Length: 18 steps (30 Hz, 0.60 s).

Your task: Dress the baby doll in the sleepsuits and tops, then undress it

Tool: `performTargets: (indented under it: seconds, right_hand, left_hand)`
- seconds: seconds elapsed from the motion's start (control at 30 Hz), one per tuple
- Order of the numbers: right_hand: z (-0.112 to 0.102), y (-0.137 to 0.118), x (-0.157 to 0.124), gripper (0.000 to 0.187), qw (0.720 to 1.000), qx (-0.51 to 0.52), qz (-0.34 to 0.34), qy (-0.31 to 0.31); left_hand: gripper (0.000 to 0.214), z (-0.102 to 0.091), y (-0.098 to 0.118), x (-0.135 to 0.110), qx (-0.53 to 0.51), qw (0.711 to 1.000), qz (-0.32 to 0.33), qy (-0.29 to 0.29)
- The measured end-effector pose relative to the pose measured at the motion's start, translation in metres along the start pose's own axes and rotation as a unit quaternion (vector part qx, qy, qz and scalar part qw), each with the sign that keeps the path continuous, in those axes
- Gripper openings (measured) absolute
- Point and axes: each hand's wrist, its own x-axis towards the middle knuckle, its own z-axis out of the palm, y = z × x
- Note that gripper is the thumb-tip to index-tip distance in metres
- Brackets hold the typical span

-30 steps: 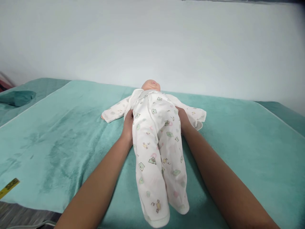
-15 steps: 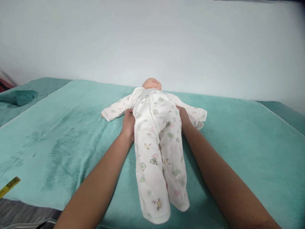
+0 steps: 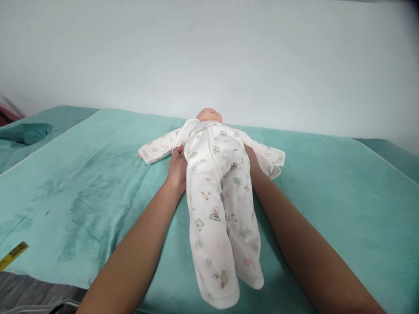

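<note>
A baby doll (image 3: 209, 115) lies on its back with its head at the far side, wearing a white long-sleeved baby top (image 3: 160, 146). White baby trousers (image 3: 209, 209) printed with small bears cover its middle and legs, the leg ends pointing towards me. My left hand (image 3: 178, 168) is closed at the left side of the waist, its thumb and fingers pinching the trousers' edge. At the opposite side of the waist, my right hand (image 3: 251, 160) touches the trousers. Its fingers are hidden behind the cloth.
A teal plush cover (image 3: 81, 183) lies under the doll, with a pale wall (image 3: 209, 56) behind it. At the left is a dark opening (image 3: 29, 133) in the cover. A yellow marked strip (image 3: 13, 256) sits at the near left edge, above a grey floor (image 3: 29, 291).
The trouser legs have shifted slightly to the right. Both hands stay at the waist, with my left hand a little further right.
</note>
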Motion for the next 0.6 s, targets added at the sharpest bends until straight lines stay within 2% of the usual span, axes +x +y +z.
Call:
performTargets:
  seconds: [0.1, 0.2, 0.27, 0.33, 0.4, 0.47, 0.53, 0.6]
  right_hand:
    - [-0.001, 0.000, -0.003, 0.015, 1.000, 0.011, -0.005, 0.015]
    - [-0.005, -0.003, -0.006, 0.020, 0.996, 0.045, 0.019, 0.072]
    - [-0.008, -0.010, -0.004, 0.024, 0.990, 0.067, 0.024, 0.123]
    - [-0.009, -0.022, 0.005, 0.022, 0.987, 0.079, 0.000, 0.143]
    - [-0.007, -0.038, 0.019, 0.018, 0.992, 0.073, -0.030, 0.097]
    - [-0.003, -0.054, 0.034, 0.016, 0.998, 0.042, -0.042, 0.001]
    - [0.000, -0.068, 0.047, 0.017, 0.995, 0.002, -0.043, -0.086]
    - [0.000, -0.077, 0.055, 0.023, 0.987, -0.028, -0.057, -0.146]
  left_hand:
    - [0.022, -0.002, 0.000, -0.001, 0.097, 0.990, 0.083, 0.059]
    - [0.013, -0.007, 0.000, 0.004, 0.163, 0.970, 0.150, 0.100]
    - [0.011, -0.010, 0.002, 0.009, 0.174, 0.958, 0.199, 0.110]
    - [0.015, -0.011, 0.005, 0.014, 0.179, 0.953, 0.227, 0.096]
    - [0.019, -0.011, 0.006, 0.018, 0.190, 0.953, 0.230, 0.063]
    - [0.022, -0.011, 0.006, 0.021, 0.205, 0.952, 0.225, 0.035]
    - [0.022, -0.012, 0.004, 0.024, 0.227, 0.947, 0.228, 0.026]
    - [0.019, -0.014, 0.003, 0.027, 0.255, 0.935, 0.244, 0.030]
